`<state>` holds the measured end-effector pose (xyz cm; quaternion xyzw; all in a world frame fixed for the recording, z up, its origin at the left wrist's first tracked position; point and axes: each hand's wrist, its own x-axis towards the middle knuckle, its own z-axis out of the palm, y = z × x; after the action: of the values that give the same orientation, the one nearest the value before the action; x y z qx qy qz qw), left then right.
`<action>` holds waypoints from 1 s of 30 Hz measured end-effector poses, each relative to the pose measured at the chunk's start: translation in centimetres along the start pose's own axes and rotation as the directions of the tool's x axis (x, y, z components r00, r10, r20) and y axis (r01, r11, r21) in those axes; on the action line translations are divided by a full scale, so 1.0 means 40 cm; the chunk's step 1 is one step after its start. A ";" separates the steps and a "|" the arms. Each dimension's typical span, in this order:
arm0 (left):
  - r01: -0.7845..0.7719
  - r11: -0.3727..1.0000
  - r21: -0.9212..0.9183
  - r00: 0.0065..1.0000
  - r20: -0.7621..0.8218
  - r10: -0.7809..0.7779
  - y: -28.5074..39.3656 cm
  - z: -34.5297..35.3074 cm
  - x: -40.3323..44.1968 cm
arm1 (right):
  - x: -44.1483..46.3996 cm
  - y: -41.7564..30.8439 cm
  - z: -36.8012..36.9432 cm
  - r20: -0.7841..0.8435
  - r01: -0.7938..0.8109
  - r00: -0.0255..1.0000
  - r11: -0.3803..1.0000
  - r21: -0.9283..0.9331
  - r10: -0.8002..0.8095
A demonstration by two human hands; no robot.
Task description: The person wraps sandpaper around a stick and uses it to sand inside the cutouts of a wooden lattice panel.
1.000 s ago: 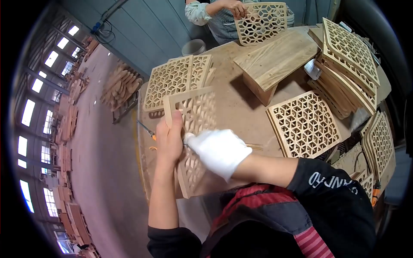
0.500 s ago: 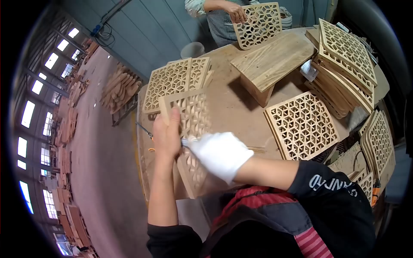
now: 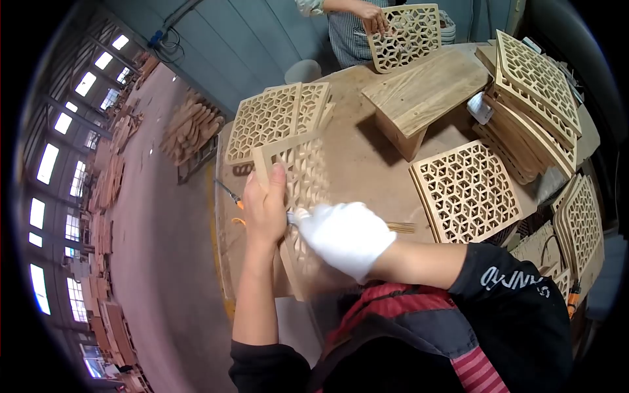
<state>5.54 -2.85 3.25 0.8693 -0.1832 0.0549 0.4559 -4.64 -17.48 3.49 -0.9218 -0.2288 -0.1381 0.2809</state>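
My bare left hand [image 3: 265, 208] is wrapped round the side frame of a wooden lattice panel [image 3: 262, 164], its thumb lying along the wood. The panel stands tilted on edge, and its pierced face is smeared by motion. Against that face, just right of my left hand, is my right hand [image 3: 348, 240] in a white glove. Its fingers are closed round something with a small bluish part showing near the thumb; the rest is hidden. Behind the panel lie more lattice panels [image 3: 265, 124]. A thin tool with an orange handle [image 3: 229, 194] lies left of my left hand.
A low wooden bench [image 3: 429, 92] stands on the worktable [image 3: 347, 157]. Lattice panels are stacked at the right [image 3: 468, 193] and back right [image 3: 540, 82]. Thin sticks [image 3: 401, 227] lie beyond my right wrist. Across the table, a co-worker's hand [image 3: 372, 18] holds another panel [image 3: 406, 39].
The whole view has shifted slightly, so things appear a little further right. Both hands keep their places on the panel, with the right glove moved only slightly against it.
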 end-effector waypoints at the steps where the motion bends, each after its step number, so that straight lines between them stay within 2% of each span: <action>1: -0.025 0.999 0.023 1.000 0.017 0.025 0.011 0.006 -0.007 | 0.016 0.001 0.003 0.027 0.044 0.999 0.999 0.014 -0.045; 4: -0.061 0.997 0.053 0.997 0.044 0.059 0.015 0.001 -0.003 | 0.022 0.001 -0.012 0.142 0.063 0.988 0.998 -0.005 -0.061; 6: -0.036 0.996 0.086 0.999 0.007 0.036 0.006 -0.010 0.002 | 0.002 0.012 -0.002 0.102 0.044 0.994 0.999 -0.017 -0.042; 7: 0.056 0.998 0.010 0.996 0.075 -0.057 0.013 -0.032 0.003 | -0.010 0.012 -0.011 0.103 0.019 0.994 1.000 0.005 -0.019; 9: 0.036 0.999 -0.012 0.998 0.060 -0.035 0.014 -0.027 0.002 | -0.017 0.002 -0.031 0.111 -0.023 0.994 0.999 0.023 0.021; 10: 0.028 0.999 -0.025 0.998 0.053 -0.027 0.014 -0.022 0.000 | -0.009 -0.001 -0.037 0.160 0.004 0.987 1.000 0.006 -0.005; 11: -0.035 0.995 0.099 0.999 0.031 0.032 0.003 -0.005 -0.003 | 0.006 -0.002 -0.043 0.208 0.033 0.978 0.999 -0.010 -0.030; 12: -0.148 0.986 0.076 0.989 0.025 0.146 0.024 0.015 -0.009 | 0.016 -0.004 -0.045 0.251 0.059 0.967 0.998 -0.024 -0.051; 13: -0.100 0.992 0.081 0.994 0.048 0.096 0.024 0.011 -0.004 | 0.019 0.001 -0.030 0.227 0.060 0.973 0.997 -0.040 -0.049; 15: -0.005 0.999 0.033 0.998 0.056 0.004 0.019 -0.006 0.004 | 0.014 0.011 -0.009 0.165 -0.007 0.986 1.000 -0.003 0.007; 17: 0.086 0.993 -0.077 0.996 0.038 -0.083 0.011 -0.021 0.007 | -0.012 0.020 -0.018 0.188 -0.052 0.981 0.999 -0.013 0.054; 20: -0.045 0.998 -0.037 0.998 0.032 0.046 0.008 -0.019 0.004 | -0.022 0.008 -0.031 0.183 -0.200 0.965 0.978 0.052 0.188; 21: 0.048 0.999 0.016 0.997 0.067 -0.049 0.020 -0.013 -0.004 | -0.019 0.009 -0.036 0.132 -0.134 0.984 0.989 0.066 0.124; 24: -0.028 0.997 0.071 0.999 0.040 0.026 0.016 0.003 0.008 | 0.019 0.024 -0.047 0.246 -0.141 0.962 0.987 0.076 0.118; 25: -0.080 0.996 0.027 0.997 0.012 0.080 0.008 0.008 0.008 | 0.007 0.028 -0.056 0.209 -0.102 0.975 0.989 0.109 0.078; 28: -0.022 0.998 -0.058 0.999 0.046 0.025 -0.003 -0.015 0.009 | -0.007 0.032 -0.043 0.252 -0.304 0.929 0.947 0.102 0.271; 29: 0.047 0.991 -0.128 0.997 0.074 -0.038 -0.003 -0.014 0.011 | -0.022 0.036 -0.052 0.186 -0.149 0.973 0.986 0.068 0.134; 30: 0.013 0.998 -0.066 0.998 0.069 -0.008 0.008 -0.008 0.008 | -0.018 0.034 -0.054 0.197 -0.149 0.972 0.986 0.081 0.130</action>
<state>5.73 -2.85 3.76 0.8559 -0.1960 0.0164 0.4782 -4.84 -19.97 4.35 -0.9301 -0.1957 -0.0177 0.3103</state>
